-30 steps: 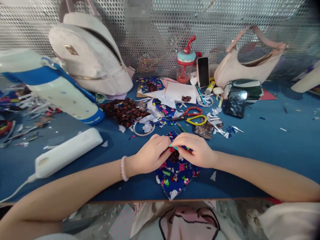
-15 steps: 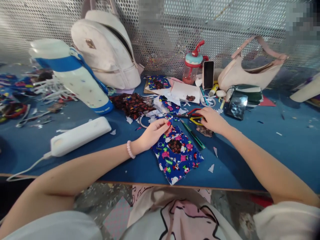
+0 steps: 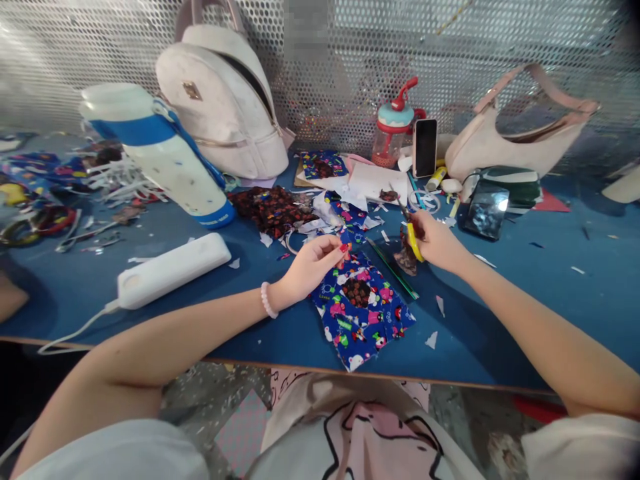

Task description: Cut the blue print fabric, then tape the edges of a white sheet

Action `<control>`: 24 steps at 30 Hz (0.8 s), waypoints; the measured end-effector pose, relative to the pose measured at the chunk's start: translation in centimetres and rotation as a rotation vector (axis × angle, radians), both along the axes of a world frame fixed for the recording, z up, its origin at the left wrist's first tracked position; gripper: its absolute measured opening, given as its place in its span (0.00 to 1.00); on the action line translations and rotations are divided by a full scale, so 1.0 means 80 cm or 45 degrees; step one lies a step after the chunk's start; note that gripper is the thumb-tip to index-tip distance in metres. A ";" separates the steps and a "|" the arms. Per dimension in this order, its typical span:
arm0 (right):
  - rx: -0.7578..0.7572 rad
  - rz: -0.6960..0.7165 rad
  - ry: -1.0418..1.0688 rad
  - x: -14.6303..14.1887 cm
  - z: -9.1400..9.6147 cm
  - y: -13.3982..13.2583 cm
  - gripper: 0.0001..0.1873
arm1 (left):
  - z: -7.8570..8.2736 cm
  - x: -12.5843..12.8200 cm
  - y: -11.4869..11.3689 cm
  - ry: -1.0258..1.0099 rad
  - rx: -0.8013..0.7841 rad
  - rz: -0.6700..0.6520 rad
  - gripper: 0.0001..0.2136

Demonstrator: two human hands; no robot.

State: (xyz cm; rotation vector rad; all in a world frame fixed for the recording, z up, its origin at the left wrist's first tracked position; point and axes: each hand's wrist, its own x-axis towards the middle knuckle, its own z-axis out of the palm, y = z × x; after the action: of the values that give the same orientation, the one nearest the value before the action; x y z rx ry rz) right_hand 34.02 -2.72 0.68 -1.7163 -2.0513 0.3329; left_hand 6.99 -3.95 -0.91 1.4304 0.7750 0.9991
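Observation:
A blue cloth piece (image 3: 367, 333) printed with cartoon figures lies flat near the table's front edge, a dark brown-red patch in its middle. My left hand (image 3: 310, 270) pinches its upper corner between thumb and fingers; the exact grip is partly hidden. To the right, my right hand (image 3: 437, 243) is closed on scissors (image 3: 413, 243) with a yellow handle, lifted off the table, their dark blades pointing up and away. Below them lies a dark patterned scrap (image 3: 406, 261). Green pencils (image 3: 393, 270) rest between the cloth and that scrap.
Dark red cloth (image 3: 273, 212) and paper scraps lie behind my hands. A white power bank-like block (image 3: 175, 270) with a cable and a tilted bottle (image 3: 170, 173) stand left. A phone (image 3: 487, 212) lies right. Part of another person (image 3: 11, 298) shows at the left edge.
My right hand has picked the scissors up from the table and turned them so the blades point away. My left hand stays at the cloth's corner. The view has shifted slightly.

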 end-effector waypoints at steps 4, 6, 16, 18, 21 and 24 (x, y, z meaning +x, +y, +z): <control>-0.179 0.292 0.675 -0.024 0.005 -0.017 0.20 | -0.001 -0.001 -0.001 -0.058 0.033 0.023 0.17; -0.266 0.355 0.831 -0.040 0.005 -0.029 0.23 | -0.002 -0.002 -0.002 -0.081 0.057 0.039 0.17; -0.699 0.478 0.955 -0.076 0.006 -0.080 0.25 | -0.005 -0.003 -0.011 -0.233 0.127 0.097 0.17; -0.717 0.433 0.892 -0.082 0.015 -0.085 0.25 | -0.003 -0.002 -0.016 -0.254 0.084 0.104 0.17; -0.704 0.394 0.821 -0.092 0.022 -0.092 0.23 | 0.001 0.001 -0.023 -0.283 0.036 0.073 0.16; -0.684 0.381 0.814 -0.100 0.022 -0.098 0.23 | 0.004 0.002 -0.028 -0.311 0.018 0.048 0.16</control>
State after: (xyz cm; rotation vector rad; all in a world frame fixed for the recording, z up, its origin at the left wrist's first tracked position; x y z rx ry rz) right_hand 26.05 -10.59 2.45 -1.2889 -1.7978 1.4318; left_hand 7.18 -6.18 -0.59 1.2799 0.6182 1.1854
